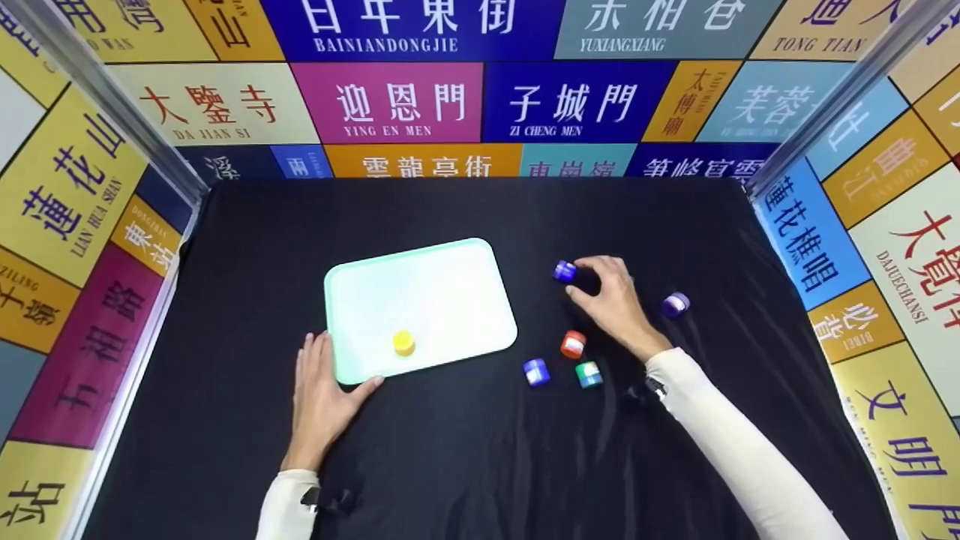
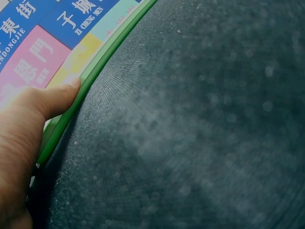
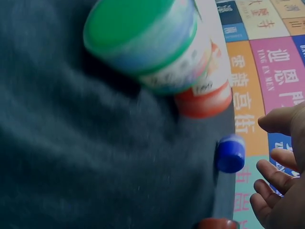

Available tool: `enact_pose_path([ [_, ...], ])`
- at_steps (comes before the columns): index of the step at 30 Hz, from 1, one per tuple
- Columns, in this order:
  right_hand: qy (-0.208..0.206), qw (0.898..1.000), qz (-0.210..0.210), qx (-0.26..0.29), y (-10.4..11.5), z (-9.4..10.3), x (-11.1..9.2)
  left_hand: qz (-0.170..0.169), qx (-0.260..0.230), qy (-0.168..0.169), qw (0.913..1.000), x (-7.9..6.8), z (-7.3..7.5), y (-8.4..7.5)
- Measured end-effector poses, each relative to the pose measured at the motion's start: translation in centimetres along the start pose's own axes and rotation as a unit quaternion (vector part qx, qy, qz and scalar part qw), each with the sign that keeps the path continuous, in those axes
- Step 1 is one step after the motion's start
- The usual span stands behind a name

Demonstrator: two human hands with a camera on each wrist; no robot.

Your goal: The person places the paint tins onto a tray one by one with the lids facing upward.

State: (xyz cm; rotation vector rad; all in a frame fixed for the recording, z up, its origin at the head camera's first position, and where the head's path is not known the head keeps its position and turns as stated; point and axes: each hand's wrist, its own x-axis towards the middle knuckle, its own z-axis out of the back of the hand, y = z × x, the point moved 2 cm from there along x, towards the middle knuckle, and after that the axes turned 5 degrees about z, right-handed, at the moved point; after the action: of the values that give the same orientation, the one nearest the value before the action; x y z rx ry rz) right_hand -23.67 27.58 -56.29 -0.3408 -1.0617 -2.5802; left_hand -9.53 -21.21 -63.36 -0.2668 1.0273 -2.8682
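A pale green-rimmed tray (image 1: 420, 300) lies on the black cloth, with a small yellow jar (image 1: 403, 343) near its front edge. My left hand (image 1: 319, 397) rests at the tray's front-left corner, fingers along the left side and thumb on the front edge. In the left wrist view the thumb (image 2: 59, 98) touches the green rim (image 2: 90, 76); the other fingers are hidden. To the tray's right, my right hand (image 1: 611, 300) has thumb and fingers spread just beside a small blue jar (image 1: 564, 271). The right wrist view shows those fingers (image 3: 279, 179) apart, holding nothing.
Nearer me on the cloth stand a red jar (image 1: 573, 344), a green-lidded jar (image 1: 589, 373) and another blue jar (image 1: 536, 372). A purple jar (image 1: 676, 304) stands right of my right hand. Sign-printed panels (image 1: 386, 103) wall the back and sides.
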Motion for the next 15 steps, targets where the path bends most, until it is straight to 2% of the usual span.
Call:
enact_pose_path([
  [8, 0.042, 0.999, -0.017, -0.027, -1.4, -1.0, 1.0, 0.000, -0.004, -0.004, 1.0000, -0.2, 0.0, 0.1],
  [15, 0.061, 0.997, -0.021, -0.046, -2.0, -2.2, 2.1, -0.005, -0.003, -0.006, 1.0000, 0.0, -0.1, -0.1],
])
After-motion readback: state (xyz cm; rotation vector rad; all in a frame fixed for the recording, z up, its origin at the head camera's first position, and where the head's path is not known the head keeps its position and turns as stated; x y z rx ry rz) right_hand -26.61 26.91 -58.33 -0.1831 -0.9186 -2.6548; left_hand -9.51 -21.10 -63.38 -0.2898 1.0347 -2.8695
